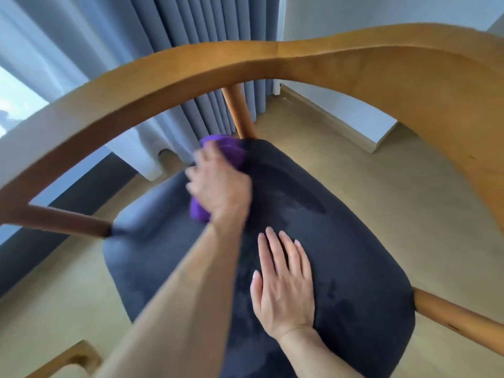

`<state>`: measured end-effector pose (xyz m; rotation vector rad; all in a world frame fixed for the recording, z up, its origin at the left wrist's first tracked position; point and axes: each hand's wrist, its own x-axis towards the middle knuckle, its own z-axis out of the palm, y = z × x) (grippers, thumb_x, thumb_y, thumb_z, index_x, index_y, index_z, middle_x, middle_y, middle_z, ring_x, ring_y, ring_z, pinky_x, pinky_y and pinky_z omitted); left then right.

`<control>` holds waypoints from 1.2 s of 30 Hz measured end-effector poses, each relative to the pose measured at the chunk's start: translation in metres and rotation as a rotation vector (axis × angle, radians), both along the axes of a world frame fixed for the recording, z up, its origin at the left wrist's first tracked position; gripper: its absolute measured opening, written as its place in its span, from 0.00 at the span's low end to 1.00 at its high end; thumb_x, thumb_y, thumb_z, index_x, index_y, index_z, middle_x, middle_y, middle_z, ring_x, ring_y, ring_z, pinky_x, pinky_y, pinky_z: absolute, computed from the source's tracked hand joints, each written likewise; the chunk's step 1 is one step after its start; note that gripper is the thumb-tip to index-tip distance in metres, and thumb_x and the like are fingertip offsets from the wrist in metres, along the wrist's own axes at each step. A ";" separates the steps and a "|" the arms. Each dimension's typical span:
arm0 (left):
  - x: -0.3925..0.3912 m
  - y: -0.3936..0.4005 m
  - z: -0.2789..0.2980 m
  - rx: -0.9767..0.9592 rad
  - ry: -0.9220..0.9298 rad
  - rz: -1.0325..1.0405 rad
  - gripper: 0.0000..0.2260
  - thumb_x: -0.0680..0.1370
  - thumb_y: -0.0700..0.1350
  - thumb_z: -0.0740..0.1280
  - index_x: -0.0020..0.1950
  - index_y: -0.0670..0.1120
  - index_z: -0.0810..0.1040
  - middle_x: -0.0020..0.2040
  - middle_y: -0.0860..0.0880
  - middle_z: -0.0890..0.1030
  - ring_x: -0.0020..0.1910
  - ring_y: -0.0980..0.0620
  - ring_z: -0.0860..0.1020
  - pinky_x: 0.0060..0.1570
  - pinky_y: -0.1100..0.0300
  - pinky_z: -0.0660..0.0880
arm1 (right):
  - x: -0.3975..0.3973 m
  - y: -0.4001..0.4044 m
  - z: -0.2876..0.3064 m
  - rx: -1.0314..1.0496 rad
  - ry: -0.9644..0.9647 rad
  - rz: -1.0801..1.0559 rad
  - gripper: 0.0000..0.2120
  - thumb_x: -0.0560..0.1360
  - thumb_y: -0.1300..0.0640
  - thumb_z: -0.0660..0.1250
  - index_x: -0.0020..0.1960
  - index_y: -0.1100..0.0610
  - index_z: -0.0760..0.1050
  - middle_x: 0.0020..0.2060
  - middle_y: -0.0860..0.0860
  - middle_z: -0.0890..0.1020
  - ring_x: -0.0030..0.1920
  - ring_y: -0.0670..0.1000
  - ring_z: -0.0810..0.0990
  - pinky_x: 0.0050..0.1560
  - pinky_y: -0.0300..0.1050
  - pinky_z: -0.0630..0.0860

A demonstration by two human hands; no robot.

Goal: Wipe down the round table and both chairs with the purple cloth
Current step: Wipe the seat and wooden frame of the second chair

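Presently two hands are in view, both over one chair seat. The left hand (218, 184), blurred, lies on top of the single purple cloth (229, 151) at the far left part of the seat, beside the rear post; its fingers appear bent down over the cloth, though blur hides the exact grip. Purple fabric shows in two places, beyond the fingers and under the heel of the hand. The right hand (283, 282) lies flat on the dark seat cushion (354, 255), palm down, four fingers straight and close together, thumb alongside, holding nothing. One chair (409, 77) is visible: a curved wooden back-and-arm rail arches over the cushion, carried by three visible round wooden posts, one at far centre, one at left, one at lower right. A piece of wooden furniture (76, 358) shows at the lower left corner; what it belongs to cannot be told. Beyond lie a light wood floor (409, 186), blue-grey curtains (191, 17) and a white wall (354, 12).
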<state>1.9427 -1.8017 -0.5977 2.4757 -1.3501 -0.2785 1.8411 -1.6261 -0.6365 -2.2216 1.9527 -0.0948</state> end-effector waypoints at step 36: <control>0.045 0.077 0.002 -0.002 -0.126 -0.999 0.30 0.68 0.39 0.67 0.69 0.56 0.76 0.66 0.53 0.77 0.54 0.40 0.75 0.44 0.45 0.77 | -0.008 -0.001 0.007 -0.017 -0.147 -0.059 0.27 0.75 0.49 0.60 0.73 0.53 0.71 0.72 0.49 0.72 0.73 0.53 0.69 0.75 0.52 0.60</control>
